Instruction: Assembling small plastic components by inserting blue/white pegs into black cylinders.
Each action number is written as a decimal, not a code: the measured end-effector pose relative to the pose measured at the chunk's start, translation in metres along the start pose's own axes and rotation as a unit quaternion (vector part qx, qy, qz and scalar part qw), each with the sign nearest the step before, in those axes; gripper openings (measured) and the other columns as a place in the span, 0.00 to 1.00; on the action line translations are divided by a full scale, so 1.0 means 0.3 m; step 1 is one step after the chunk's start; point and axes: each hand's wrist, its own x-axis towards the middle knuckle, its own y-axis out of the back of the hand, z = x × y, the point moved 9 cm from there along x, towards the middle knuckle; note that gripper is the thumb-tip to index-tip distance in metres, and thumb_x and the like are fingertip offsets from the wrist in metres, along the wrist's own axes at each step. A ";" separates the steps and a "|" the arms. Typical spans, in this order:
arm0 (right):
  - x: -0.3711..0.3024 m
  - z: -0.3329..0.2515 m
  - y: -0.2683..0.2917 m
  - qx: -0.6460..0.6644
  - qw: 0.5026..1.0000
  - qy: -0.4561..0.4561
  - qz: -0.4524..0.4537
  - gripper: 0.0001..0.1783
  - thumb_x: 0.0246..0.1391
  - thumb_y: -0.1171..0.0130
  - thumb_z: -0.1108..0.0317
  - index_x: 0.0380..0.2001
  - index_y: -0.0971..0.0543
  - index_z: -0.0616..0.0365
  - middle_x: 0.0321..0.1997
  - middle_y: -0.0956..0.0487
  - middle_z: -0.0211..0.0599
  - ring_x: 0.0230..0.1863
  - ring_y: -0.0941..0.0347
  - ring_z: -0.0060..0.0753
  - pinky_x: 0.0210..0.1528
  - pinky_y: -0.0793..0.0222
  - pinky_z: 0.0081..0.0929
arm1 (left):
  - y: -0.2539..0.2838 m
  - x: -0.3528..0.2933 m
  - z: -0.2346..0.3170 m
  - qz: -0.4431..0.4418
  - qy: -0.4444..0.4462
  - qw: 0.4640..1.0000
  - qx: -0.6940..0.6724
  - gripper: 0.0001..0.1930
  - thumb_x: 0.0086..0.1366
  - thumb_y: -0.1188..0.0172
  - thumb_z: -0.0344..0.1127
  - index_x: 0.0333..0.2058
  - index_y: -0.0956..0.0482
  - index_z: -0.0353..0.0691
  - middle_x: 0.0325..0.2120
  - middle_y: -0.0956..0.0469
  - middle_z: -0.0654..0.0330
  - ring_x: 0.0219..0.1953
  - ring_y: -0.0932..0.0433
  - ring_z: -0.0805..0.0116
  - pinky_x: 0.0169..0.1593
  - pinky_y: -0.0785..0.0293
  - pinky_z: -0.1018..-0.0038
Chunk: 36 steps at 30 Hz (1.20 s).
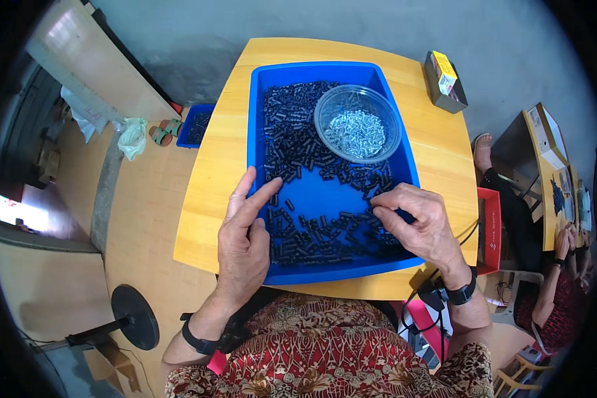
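Note:
A blue plastic tray (335, 272) in front of me holds many small black cylindrical pieces (288, 119), heaped at the far side and scattered near the front. Among them, toward the far right, rests a clear round tub (324, 132) with small shiny metal parts (357, 133) inside. My left hand (242, 242) hovers over the tray's left rim, fingers apart, holding nothing. Over the tray's right part, my right hand (421, 222) has its thumb and index finger closed in a pinch beside the black pieces. Whatever lies between those fingertips is too small to make out.
The tray stands on a yellow wooden table (212, 166). A dark box (448, 89) with a yellow carton sits at its far right corner. Right of the table are a red crate (489, 229) and another person's arm (547, 295) at a second table. A black cable (431, 275) hangs near my right wrist.

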 end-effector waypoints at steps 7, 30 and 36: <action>-0.004 -0.021 0.013 0.021 0.999 0.017 -0.034 0.05 0.53 0.35 0.74 0.33 0.19 0.63 0.28 0.20 0.42 0.30 0.22 0.39 0.34 0.27 0.32 | 0.017 -0.010 0.024 0.022 -0.018 0.999 0.031 0.32 0.56 0.58 0.11 0.56 0.21 0.42 0.66 0.38 0.42 0.59 0.27 0.64 0.50 0.30 0.75; 0.027 -0.187 -0.225 -0.215 0.918 0.171 -0.285 0.25 0.47 0.32 0.66 0.51 0.23 0.56 0.41 0.27 0.40 0.45 0.27 0.46 0.47 0.27 0.39 | -0.016 -0.036 -0.003 -0.036 0.011 0.997 -0.068 0.29 0.58 0.57 0.14 0.55 0.21 0.43 0.68 0.41 0.45 0.72 0.44 0.53 0.70 0.46 0.64; 0.052 -0.139 -0.283 -0.192 0.909 0.176 -0.326 0.20 0.47 0.33 0.69 0.45 0.23 0.58 0.41 0.29 0.41 0.46 0.27 0.46 0.47 0.26 0.41 | 0.002 -0.033 0.022 -0.065 -0.028 0.997 -0.034 0.26 0.59 0.55 0.16 0.53 0.20 0.45 0.64 0.36 0.40 0.69 0.41 0.43 0.65 0.38 0.62</action>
